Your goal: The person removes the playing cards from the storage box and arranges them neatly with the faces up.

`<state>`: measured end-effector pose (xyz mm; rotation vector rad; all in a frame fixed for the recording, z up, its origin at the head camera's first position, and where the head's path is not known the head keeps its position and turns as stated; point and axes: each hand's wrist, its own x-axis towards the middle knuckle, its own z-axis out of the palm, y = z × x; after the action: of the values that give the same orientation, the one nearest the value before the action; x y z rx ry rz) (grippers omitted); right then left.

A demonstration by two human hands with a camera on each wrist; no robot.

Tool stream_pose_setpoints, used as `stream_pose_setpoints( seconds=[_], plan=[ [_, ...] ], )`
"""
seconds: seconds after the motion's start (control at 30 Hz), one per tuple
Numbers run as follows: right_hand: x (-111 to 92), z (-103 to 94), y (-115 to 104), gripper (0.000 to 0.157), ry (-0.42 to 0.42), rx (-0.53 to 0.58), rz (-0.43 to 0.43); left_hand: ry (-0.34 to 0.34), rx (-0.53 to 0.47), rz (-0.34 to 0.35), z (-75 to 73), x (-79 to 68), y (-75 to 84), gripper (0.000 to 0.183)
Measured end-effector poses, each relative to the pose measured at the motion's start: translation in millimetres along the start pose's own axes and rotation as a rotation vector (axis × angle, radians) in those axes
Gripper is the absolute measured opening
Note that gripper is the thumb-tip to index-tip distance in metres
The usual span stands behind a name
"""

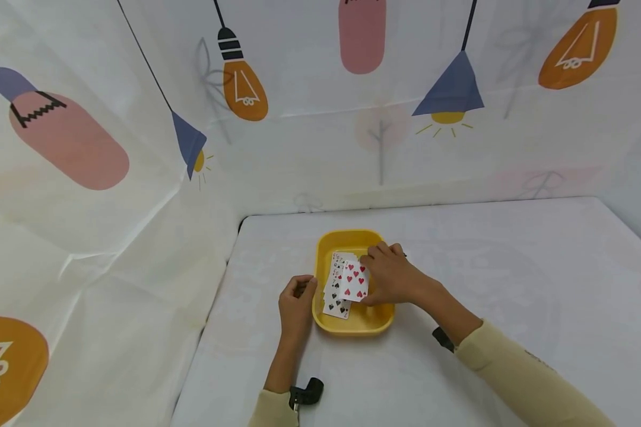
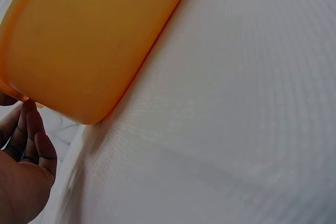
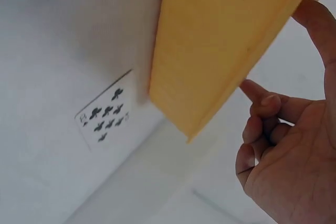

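Note:
A yellow plastic tray (image 1: pixel 352 326) stands on the white table with several playing cards (image 1: pixel 335 305) overlapping in its left half. My left hand (image 1: pixel 297 305) holds the left rim of the tray, and in the left wrist view its fingertips (image 2: pixel 30 109) are right under the lip. Over the tray's right side, my right hand (image 1: pixel 392 276) holds a hearts playing card (image 1: pixel 355 281) at its right edge, thumb low and fingers high. This card lies over the others, face up. The right wrist view shows my right hand (image 3: pixel 286 150) with several fingers curled beside the tray wall (image 3: pixel 210 40).
A clubs playing card (image 3: pixel 107 111) lies face up on the table beside the tray in the right wrist view; the right hand mostly hides that spot from the head view. White printed sheeting (image 1: pixel 310 154) rises behind the table and along its left side.

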<state>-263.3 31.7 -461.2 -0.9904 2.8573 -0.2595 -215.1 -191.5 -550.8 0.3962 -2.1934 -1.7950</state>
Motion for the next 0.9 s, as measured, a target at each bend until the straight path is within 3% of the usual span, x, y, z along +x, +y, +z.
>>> stream_pose_setpoints(
  seconds=[0.4, 0.9],
  plan=[
    [-11, -19.6, 22, 0.081, 0.043, 0.005, 0.000, 0.000, 0.005, -0.001, 0.8, 0.4, -1.4, 0.020],
    [-25, -30.2, 49, 0.084, 0.067, -0.010, 0.043, -0.008, 0.008, -0.002, 0.5, -0.7, -0.2, 0.018]
  ],
)
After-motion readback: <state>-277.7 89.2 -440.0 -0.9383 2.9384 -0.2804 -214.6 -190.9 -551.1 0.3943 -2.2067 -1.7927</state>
